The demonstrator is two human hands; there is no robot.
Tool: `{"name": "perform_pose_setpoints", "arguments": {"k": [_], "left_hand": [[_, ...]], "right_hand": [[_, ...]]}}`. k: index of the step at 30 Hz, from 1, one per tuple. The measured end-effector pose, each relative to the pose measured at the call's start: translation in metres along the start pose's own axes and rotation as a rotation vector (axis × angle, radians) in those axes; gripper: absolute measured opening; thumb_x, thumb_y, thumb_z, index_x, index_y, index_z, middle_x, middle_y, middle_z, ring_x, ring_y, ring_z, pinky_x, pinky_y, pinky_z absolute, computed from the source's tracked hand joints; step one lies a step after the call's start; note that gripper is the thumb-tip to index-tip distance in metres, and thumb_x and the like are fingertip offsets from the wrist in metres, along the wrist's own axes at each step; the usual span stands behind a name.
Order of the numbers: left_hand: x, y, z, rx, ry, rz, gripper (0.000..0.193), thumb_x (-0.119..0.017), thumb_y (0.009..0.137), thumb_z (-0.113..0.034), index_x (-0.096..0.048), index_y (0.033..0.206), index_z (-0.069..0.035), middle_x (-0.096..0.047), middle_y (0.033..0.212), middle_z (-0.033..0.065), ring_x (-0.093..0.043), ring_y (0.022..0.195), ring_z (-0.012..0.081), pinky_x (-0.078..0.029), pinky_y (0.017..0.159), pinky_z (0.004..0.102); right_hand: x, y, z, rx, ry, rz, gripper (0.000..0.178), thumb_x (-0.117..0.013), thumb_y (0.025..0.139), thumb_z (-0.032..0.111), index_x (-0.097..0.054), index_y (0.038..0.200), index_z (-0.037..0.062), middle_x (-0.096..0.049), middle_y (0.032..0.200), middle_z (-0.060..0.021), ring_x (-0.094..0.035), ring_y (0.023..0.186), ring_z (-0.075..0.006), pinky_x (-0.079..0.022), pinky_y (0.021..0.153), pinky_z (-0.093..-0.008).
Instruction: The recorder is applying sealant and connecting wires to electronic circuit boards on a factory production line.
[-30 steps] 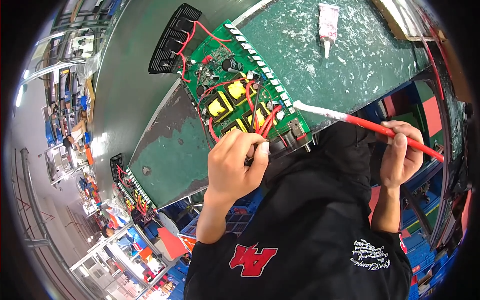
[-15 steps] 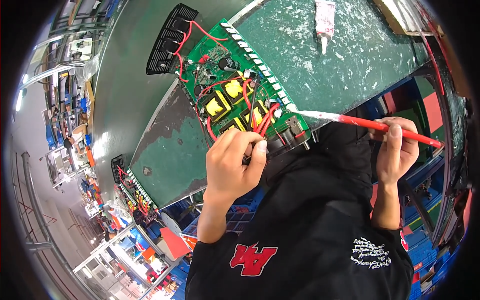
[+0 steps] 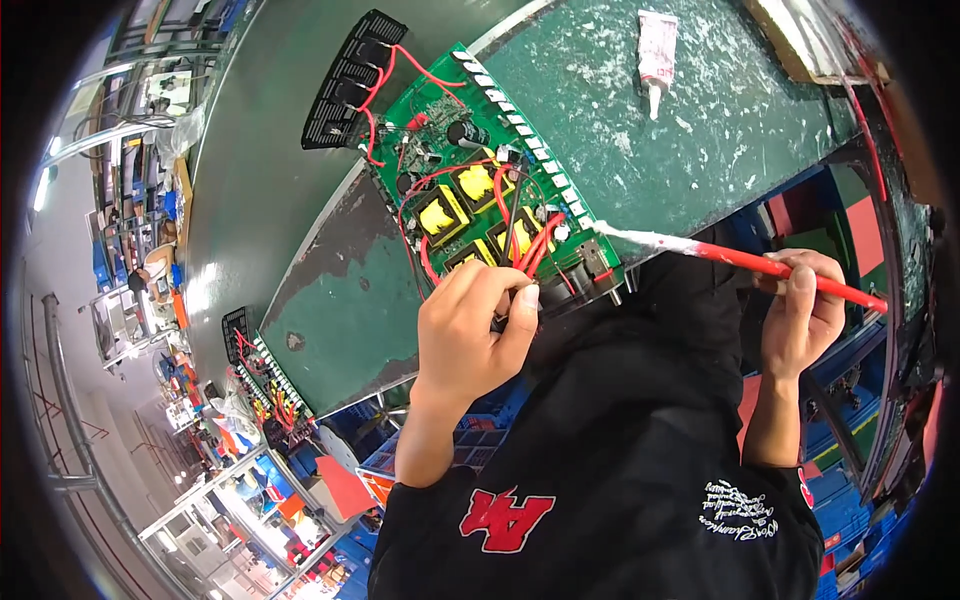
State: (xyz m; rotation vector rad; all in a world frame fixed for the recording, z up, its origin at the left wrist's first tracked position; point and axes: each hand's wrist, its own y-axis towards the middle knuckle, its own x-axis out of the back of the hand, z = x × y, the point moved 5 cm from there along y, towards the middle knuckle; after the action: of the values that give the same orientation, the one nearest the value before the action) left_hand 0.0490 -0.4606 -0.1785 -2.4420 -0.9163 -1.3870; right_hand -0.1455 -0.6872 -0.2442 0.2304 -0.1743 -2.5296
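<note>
A green circuit board (image 3: 475, 130) with yellow-wound transformers (image 3: 440, 215), capacitors, red and black wires and a row of white parts along its right edge lies tilted across the bench corner. At its near end my left hand (image 3: 465, 325) is closed with thumb and fingers pinched on the board's end, close to the wire bundle; the exact grip is hidden. My right hand (image 3: 802, 310) grips a red-handled brush (image 3: 740, 258) whose tip is coated in white paste. That tip reaches the board's right edge near its close corner, by the white parts.
A black vented panel (image 3: 350, 80), wired in red to the board, rests beyond its far left side. On the green bench (image 3: 560, 60), spotted with white, lies a white tube with a nozzle (image 3: 656, 60). Another wired board (image 3: 270, 380) sits at left. Blue crates stand below.
The board, tube and bench all appear shifted slightly right and down in the picture together. The brush tip stays at the board's right edge, and both hands keep their holds.
</note>
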Motion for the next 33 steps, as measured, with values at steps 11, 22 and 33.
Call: {"name": "perform_pose_setpoints", "arguments": {"k": [11,22,33], "left_hand": [[0.035,0.012,0.015,-0.121,0.174,-0.178,0.005,-0.065,0.079,-0.005,-0.061,0.081,-0.004,-0.053,0.066,0.0075,-0.053,0.058,0.0224,-0.043,0.055,0.0337],[0.098,0.13,0.178,0.099,0.723,-0.53,0.057,-0.07,0.076,-0.049,-0.063,0.103,0.0,-0.063,0.104,0.0173,-0.058,0.104,0.0352,-0.045,0.089,0.0455],[0.101,0.148,0.202,0.272,0.448,-0.203,0.054,-0.071,0.073,-0.051,-0.066,0.088,0.0,-0.067,0.078,0.0179,-0.066,0.075,0.0304,-0.049,0.068,0.0404]], "right_hand": [[0.081,0.13,0.061,0.629,-0.834,-0.269,0.014,-0.065,0.088,0.001,-0.067,0.099,-0.0074,-0.071,0.098,-0.0125,-0.068,0.089,-0.0178,-0.053,0.08,-0.0265],[0.064,0.143,0.071,0.391,-1.241,-0.048,0.025,-0.049,0.095,0.007,-0.064,0.116,0.001,-0.067,0.113,-0.0128,-0.064,0.104,-0.021,-0.046,0.092,-0.0304],[-0.181,-0.071,0.072,1.134,-1.053,0.964,0.048,-0.054,0.077,0.018,-0.056,0.125,0.0077,-0.055,0.11,-0.0033,-0.049,0.085,-0.0154,-0.041,0.074,-0.0288]]}}
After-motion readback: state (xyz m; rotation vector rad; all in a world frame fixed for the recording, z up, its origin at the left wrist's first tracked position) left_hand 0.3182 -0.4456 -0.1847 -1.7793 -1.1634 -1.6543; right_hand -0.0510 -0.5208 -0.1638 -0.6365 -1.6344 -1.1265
